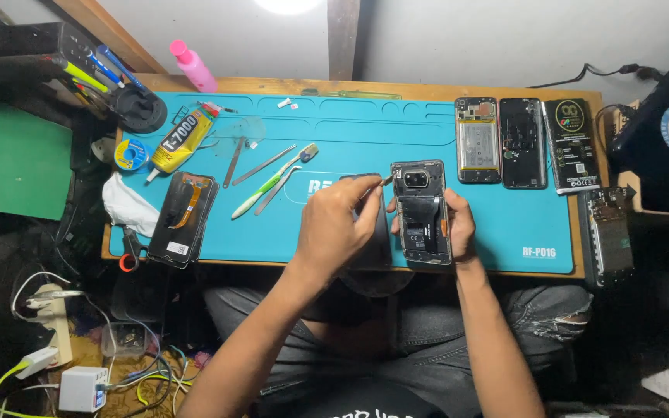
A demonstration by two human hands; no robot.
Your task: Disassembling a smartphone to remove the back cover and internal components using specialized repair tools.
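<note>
An opened black smartphone [421, 203] with its back cover off lies on the blue work mat [334, 139] in front of me. My right hand [462, 226] grips its right edge and lower corner, steadying it. My left hand [341, 224] is closed around a thin metal tool [385, 180]. The tool's tip touches the phone's top left corner, beside the camera module. My left hand hides most of the tool and the phone's left edge.
Left on the mat lie a display panel [183, 209], a yellow glue tube [180, 141], a toothbrush [272, 182], metal picks [235, 161] and a white cloth [127, 203]. Opened phones [478, 139] and a back cover [572, 145] sit at right. A pink bottle [193, 66] stands behind.
</note>
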